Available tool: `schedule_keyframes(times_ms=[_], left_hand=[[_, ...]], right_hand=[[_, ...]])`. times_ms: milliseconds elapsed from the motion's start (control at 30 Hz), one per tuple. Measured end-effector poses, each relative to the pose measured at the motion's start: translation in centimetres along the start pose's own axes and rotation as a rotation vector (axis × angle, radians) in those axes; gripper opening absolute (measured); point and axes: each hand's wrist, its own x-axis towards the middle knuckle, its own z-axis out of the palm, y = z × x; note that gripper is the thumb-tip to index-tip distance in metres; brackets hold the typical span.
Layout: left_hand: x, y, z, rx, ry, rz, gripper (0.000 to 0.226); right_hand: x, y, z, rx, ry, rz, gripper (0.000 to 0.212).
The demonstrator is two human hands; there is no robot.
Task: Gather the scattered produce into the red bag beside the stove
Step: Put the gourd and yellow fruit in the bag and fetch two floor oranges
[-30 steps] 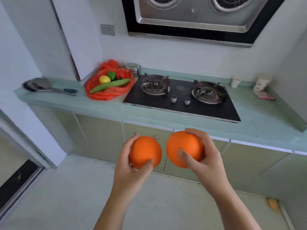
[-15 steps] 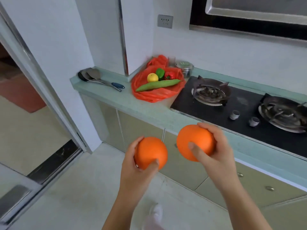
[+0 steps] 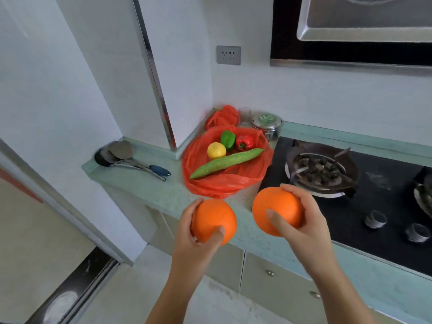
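My left hand (image 3: 187, 239) grips orange (image 3: 214, 220) | right hand (image 3: 301, 230) grips second orange (image 3: 275, 210) | both carried toward open red bag (image 3: 233, 181).

Two bare arms rise from the bottom edge, left forearm (image 3: 177, 288) and right forearm (image 3: 339, 284) angling slightly toward each other. The left hand (image 3: 194, 232) cups the left orange (image 3: 214, 218) from below, thumb pressed up its near face, fingers curled round the far left side. The right hand (image 3: 301, 228) sits a touch higher, wrapped round the right orange (image 3: 275, 209), thumb laid across the front, fingertips hooked over the top. The hands are close together but not touching.
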Motion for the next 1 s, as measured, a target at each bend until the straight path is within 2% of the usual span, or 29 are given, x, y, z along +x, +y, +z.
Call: schedule_keyframes(times_ms=[233,367,733,1000], left_hand=[[6.5,-2.6,-0.1,0.053,0.011,-0.051,0.055],[11.4,-4.2,-0.5,0.079,-0.008,-0.049,0.067],[28.1,-8.0,-3.0,0.184,-0.192,-0.061,0.063],[37.5,-12.2,-3.1,0.285,-0.236,-0.028,0.062]], right_hand=[[4.9,2.9,2.6,-0.021,0.006,0.063,0.049],[8.0,4.2,4.4,-0.063,0.025,0.112,0.05],[19.8,7.5,12.3,-0.143,0.094,0.216,0.051],[25.6,11.2,16.7,-0.248,0.159,0.205,0.051]])
